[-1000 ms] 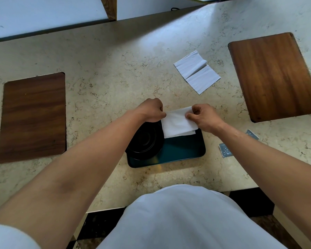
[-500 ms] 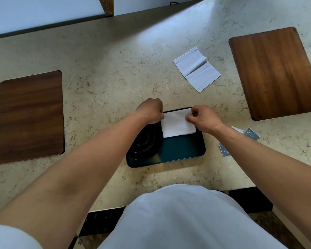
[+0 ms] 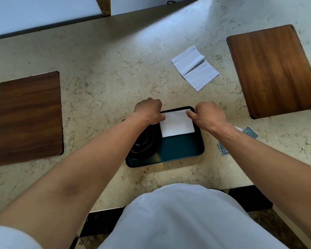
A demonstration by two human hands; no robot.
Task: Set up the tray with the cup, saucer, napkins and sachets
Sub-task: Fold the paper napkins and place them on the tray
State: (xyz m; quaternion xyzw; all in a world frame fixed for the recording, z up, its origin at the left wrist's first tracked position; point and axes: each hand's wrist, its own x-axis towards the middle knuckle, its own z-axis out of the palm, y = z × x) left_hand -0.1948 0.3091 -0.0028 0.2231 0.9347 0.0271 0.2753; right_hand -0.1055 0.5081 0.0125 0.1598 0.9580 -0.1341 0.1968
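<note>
A dark teal tray [image 3: 180, 150] lies on the counter in front of me. On its left half sits a black saucer with a black cup [image 3: 144, 142], partly hidden by my left forearm. A folded white napkin [image 3: 177, 124] lies flat in the tray's far right corner. My left hand [image 3: 148, 110] pinches the napkin's left edge and my right hand [image 3: 207, 115] pinches its right edge. A second white napkin [image 3: 195, 68] lies unfolded on the counter beyond. Blue patterned sachets [image 3: 250, 133] lie to the right of the tray, partly under my right forearm.
A dark wooden board [image 3: 28, 117] lies at the left and a lighter wooden board [image 3: 275, 69] at the far right. The counter's front edge runs just above my white-clad torso [image 3: 183, 218]. A wall closes off the back.
The napkin has moved from overhanging the tray's far edge to lying flat inside its far right corner. Both hands followed it, staying on its edges.
</note>
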